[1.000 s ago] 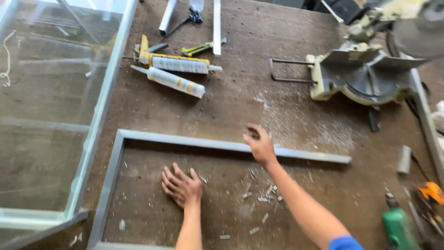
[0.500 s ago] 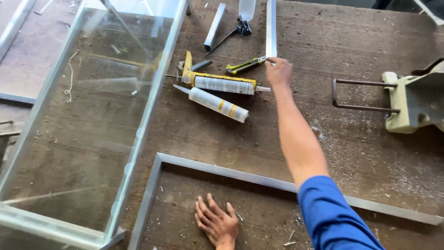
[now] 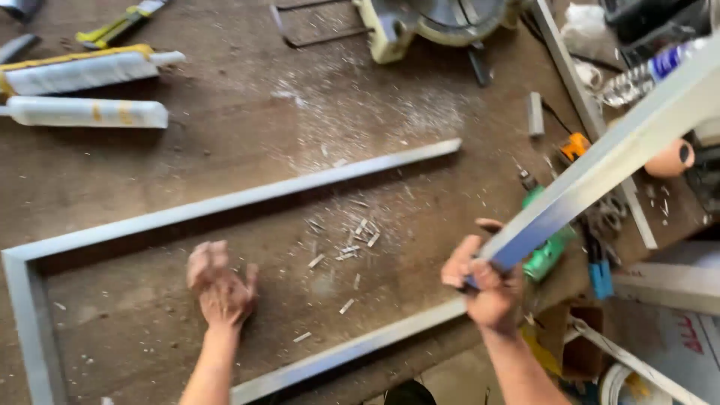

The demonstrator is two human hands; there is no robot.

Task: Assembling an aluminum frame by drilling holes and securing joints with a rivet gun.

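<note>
Since the earlier frame, the right hand point(image 3: 486, 283) had been drawn back from the far tools and was closed around the near end of a loose aluminium bar point(image 3: 600, 161). The bar's long axis was carried up and to the right from the fist, clear of the bench. The left hand point(image 3: 219, 285) was laid open and flat on the workbench point(image 3: 247, 127), inside the three-sided aluminium frame point(image 3: 225, 202); sealant cartridges point(image 3: 86, 90) were left well beyond it.
</note>
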